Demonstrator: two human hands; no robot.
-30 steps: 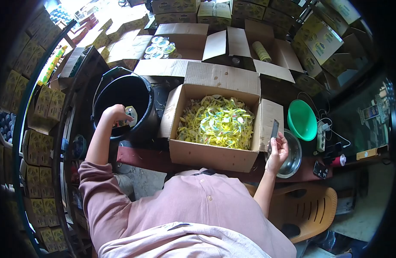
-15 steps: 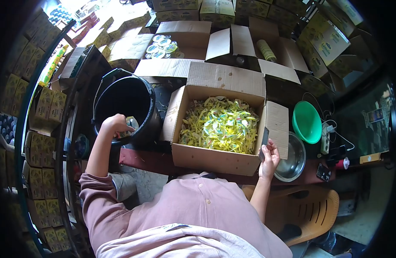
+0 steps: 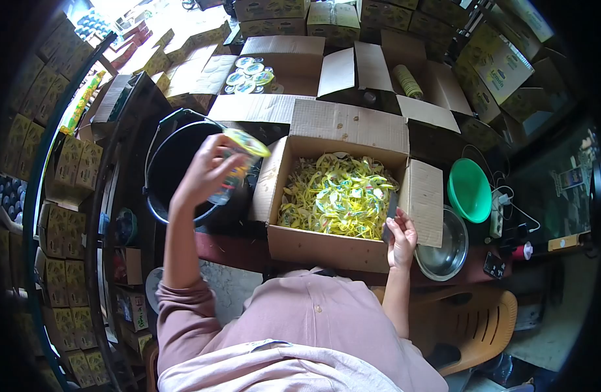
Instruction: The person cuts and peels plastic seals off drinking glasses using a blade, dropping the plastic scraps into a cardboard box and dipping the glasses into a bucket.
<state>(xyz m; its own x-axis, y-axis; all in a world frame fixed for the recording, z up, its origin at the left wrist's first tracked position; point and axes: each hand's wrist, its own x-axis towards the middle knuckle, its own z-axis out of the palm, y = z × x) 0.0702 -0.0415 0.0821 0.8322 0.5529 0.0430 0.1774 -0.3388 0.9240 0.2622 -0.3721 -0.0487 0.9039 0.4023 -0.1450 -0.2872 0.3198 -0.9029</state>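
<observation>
My left hand (image 3: 212, 166) is raised over the right rim of the black bucket (image 3: 158, 204), its fingers closed on a small round container (image 3: 247, 142) with a yellow rim, blurred by motion. My right hand (image 3: 402, 240) pinches a flat dark blade (image 3: 390, 217), held upright at the right front corner of an open cardboard box (image 3: 326, 251). Yellow and white printed strips (image 3: 336, 196) in a loose heap fill much of this box.
A green bowl (image 3: 469, 189) and a metal bowl (image 3: 447, 251) are at the right, near a power strip (image 3: 496, 219). Behind stand open cartons, one with round lids (image 3: 248, 77), another with a stack of discs (image 3: 407, 81). An orange chair (image 3: 483, 320) is at the lower right.
My left hand has come up out of the bucket and moved right with the container. My right hand and the blade have shifted left, towards the box's corner.
</observation>
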